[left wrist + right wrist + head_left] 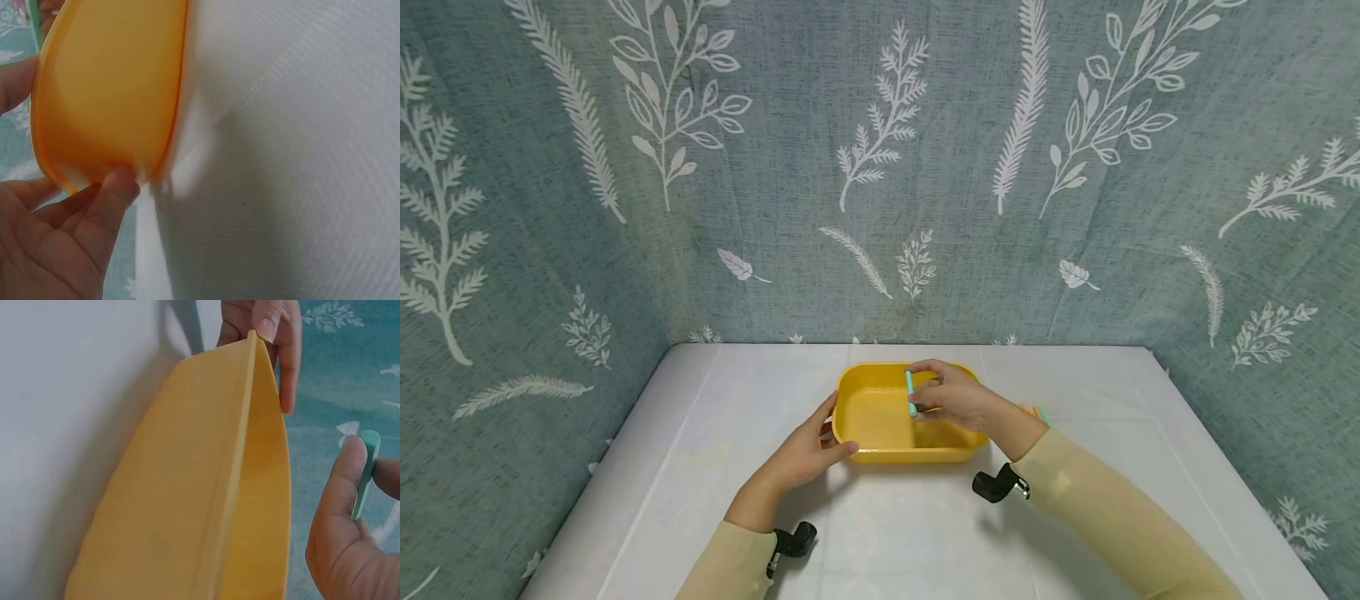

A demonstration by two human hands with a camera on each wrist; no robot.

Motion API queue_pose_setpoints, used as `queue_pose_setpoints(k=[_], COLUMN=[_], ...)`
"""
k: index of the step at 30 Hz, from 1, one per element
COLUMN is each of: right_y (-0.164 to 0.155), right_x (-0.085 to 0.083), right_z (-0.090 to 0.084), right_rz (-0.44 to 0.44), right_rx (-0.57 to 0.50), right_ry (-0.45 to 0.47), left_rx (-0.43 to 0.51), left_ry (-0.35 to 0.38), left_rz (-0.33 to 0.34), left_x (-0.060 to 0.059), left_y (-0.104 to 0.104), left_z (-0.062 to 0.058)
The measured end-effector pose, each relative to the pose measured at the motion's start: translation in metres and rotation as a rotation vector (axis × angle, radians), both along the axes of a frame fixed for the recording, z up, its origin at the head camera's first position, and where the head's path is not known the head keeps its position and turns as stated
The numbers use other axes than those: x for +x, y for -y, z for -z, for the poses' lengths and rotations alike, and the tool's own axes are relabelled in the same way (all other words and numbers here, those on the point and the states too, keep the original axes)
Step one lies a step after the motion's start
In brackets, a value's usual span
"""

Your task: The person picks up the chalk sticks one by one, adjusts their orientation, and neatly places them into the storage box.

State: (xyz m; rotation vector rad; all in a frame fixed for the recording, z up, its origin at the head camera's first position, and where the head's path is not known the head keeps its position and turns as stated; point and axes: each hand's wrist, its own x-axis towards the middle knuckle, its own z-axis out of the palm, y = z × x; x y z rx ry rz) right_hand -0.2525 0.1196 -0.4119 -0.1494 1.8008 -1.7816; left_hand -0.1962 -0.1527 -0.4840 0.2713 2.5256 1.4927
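A shallow yellow plastic box (872,417) with rounded corners stands on the white table, its inside split into a wide left part and a right part. My left hand (808,450) grips its left end, with the thumb at the near corner and the fingers along the side. Over the middle of the box, my right hand (951,396) pinches a slim teal bar (912,393) between thumb and fingers. The right wrist view shows this flat teal bar (367,472) above the box rim. The right hand covers part of the right compartment.
Behind the right wrist lies an orange and green thing (1036,412), mostly hidden by the forearm. White cloth (910,533) covers the table. Grey-green curtains (790,167) with white leaf prints hang at the back and both sides.
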Motion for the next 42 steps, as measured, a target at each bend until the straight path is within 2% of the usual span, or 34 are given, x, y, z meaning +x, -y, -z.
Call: queue_pose_setpoints(k=[10,16,26,36,42], right_y=[0.021,0.034,0.049,0.064,0.070], right_x=[-0.005,-0.010,-0.017,-0.019,-0.019], right_z=[0.015,0.029,0.053,0.063,0.069], right_rz=[0.005,0.050,0.070,0.081,0.085], right_rx=[-0.025,-0.012,0.057,0.168,0.273], right_ry=[0.001,0.004,-0.002,-0.018,-0.065], left_rx=[0.007,0.002,0.018,0.030,0.031], left_ry=[0.003,-0.005,-0.003,0.001,-0.002], left_rz=[-0.001,0.008,0.020,0.033,0.033], left_x=[0.000,-0.001,0.000,0.002,0.003], left_y=[0.001,0.002,0.002,0.003,0.003], left_z=[0.002,0.003,0.001,0.000,0.000])
